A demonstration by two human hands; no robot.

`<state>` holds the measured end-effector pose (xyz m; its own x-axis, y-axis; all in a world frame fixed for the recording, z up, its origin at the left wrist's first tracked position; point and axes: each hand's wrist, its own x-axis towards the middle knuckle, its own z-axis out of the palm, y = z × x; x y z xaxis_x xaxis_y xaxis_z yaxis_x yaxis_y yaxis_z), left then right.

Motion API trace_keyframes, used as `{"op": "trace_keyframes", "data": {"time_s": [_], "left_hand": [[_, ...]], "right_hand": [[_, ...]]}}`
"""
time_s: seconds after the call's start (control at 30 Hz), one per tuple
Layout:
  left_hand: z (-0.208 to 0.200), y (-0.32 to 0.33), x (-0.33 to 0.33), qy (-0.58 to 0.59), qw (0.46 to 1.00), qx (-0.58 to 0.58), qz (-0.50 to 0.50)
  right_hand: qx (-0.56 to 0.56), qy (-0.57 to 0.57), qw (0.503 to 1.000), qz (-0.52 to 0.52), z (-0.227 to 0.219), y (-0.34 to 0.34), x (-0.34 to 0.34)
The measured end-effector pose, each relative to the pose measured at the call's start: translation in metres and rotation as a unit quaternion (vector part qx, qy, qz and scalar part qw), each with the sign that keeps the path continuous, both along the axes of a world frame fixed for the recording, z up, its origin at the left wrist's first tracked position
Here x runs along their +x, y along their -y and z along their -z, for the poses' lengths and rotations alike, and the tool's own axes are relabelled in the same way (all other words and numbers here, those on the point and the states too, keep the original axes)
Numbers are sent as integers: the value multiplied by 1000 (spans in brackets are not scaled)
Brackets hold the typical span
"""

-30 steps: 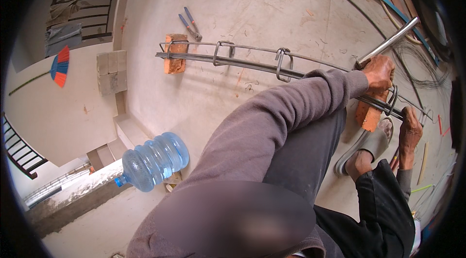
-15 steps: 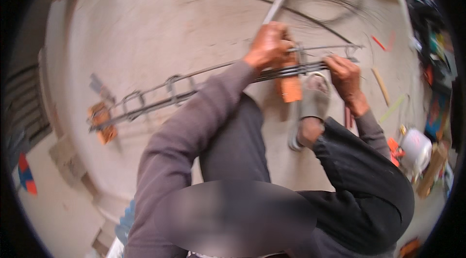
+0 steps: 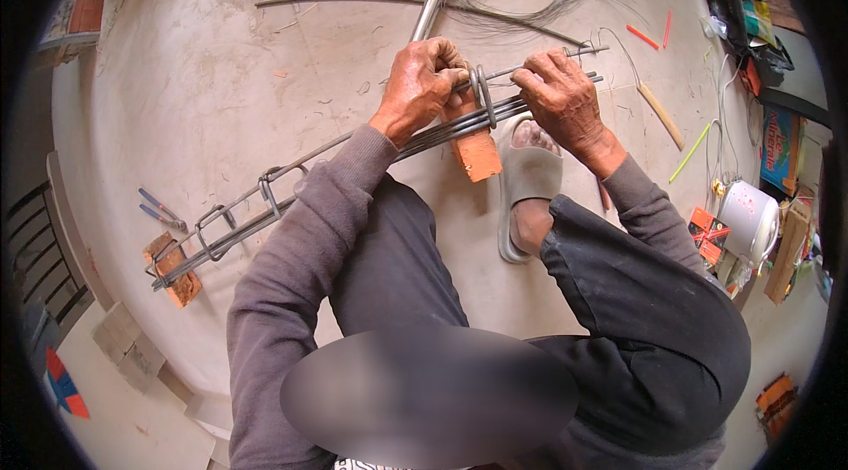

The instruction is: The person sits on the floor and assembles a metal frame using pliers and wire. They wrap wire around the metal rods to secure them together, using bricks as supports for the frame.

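The cage (image 3: 433, 136) spans two bricks on the floor in front of you. Its left end rests on the left brick (image 3: 185, 288), near the pliers (image 3: 161, 207); stirrups (image 3: 268, 191) loop around the bars farther right. Your left hand (image 3: 419, 87) is at the top bar (image 3: 322, 149), just left of the right stirrup (image 3: 485, 97): fingers curled, thumb near the fingertips; whether this grip is clamped cannot be told. Hold the stirrup square to the bars, near the right brick (image 3: 478, 157) for support, with fingertips clear of pinch points. Your right hand (image 3: 567, 104) bends over the bars beyond it; its grip is hidden. The long axis runs near left to far right, right-hand bar ends pointing away from you.
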<state>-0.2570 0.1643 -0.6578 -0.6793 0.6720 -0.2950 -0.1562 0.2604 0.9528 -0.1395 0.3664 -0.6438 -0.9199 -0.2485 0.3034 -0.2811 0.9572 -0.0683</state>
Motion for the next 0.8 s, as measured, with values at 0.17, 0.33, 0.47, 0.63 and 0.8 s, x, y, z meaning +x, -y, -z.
{"op": "trace_keyframes", "data": {"time_s": [0.17,0.33,0.47,0.63,0.8], "left_hand": [[6,-4,2,-115,993,-17,3],[3,-5,3,-205,977,-60,6],[3,-4,4,-203,978,-47,8],[2,-4,5,-295,955,-33,9],[-2,-2,4,-439,894,-48,76]], "right_hand": [[48,-19,999,-5,0,5,-4],[14,-4,1000,-22,0,3,-10],[-25,53,998,12,-6,7,-6],[-15,85,996,24,-11,10,-5],[31,76,997,1,-19,13,-14]]}}
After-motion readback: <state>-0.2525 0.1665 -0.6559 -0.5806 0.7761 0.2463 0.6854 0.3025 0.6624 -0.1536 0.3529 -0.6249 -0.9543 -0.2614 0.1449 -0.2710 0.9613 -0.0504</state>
